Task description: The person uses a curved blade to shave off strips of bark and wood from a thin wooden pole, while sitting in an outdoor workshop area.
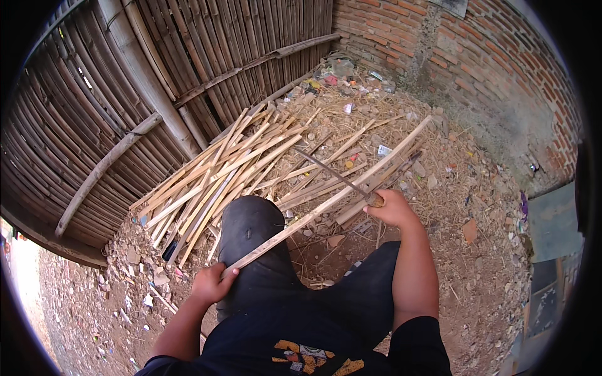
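Observation:
My left hand (210,285) is closed on the lower end of a long pale bamboo strip (301,222), which lies across my raised left knee (251,219) and extends up to the right. My right hand (391,210) grips the wooden handle of a long, dark-bladed knife (335,171). The blade points up and left, crossing the line of the strip; whether they touch I cannot tell. Behind my knees a loose pile of pale bamboo strips (188,188) lies on the ground, with more scattered to its right.
A slatted bamboo wall (75,125) with pole rails stands at the left, meeting a weathered brick wall (489,75) at the back right. The dirt ground (458,263) is strewn with straw, chips and litter. Grey sheet panels (550,222) stand at the right edge.

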Demonstrator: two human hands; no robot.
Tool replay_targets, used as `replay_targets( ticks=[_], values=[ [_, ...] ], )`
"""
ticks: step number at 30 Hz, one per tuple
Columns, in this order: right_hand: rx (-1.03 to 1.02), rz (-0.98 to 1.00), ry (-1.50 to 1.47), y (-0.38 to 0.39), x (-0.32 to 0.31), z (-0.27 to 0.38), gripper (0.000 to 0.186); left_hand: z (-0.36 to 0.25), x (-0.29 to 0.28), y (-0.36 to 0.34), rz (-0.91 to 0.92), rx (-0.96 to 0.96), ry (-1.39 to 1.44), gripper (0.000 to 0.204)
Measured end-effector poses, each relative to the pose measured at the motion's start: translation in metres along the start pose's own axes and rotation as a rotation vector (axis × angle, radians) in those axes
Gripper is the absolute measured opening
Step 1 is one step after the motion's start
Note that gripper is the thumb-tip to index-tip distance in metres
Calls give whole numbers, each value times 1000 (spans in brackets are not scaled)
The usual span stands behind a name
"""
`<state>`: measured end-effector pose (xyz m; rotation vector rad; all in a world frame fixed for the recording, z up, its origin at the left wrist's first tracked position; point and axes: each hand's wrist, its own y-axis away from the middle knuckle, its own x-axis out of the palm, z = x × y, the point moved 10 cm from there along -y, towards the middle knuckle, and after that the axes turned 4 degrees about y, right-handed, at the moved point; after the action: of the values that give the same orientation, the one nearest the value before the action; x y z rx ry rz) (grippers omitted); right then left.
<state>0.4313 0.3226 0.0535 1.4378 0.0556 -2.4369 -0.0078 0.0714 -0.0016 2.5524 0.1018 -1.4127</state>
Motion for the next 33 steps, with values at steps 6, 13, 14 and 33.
replay_targets(
  ticks=[6,13,14,33],
  values=[
    [-123,135,87,2,21,30,50,1,-2,1,-7,8,13,52],
    [21,-11,-69,-2,0,-10,48,-1,-1,1,-34,28,6,51],
    [44,-32,-90,-2,-2,-17,47,-1,-1,1,-33,33,7,51],
    [-84,133,-29,1,16,19,47,1,0,0,-7,8,21,51]
  ],
)
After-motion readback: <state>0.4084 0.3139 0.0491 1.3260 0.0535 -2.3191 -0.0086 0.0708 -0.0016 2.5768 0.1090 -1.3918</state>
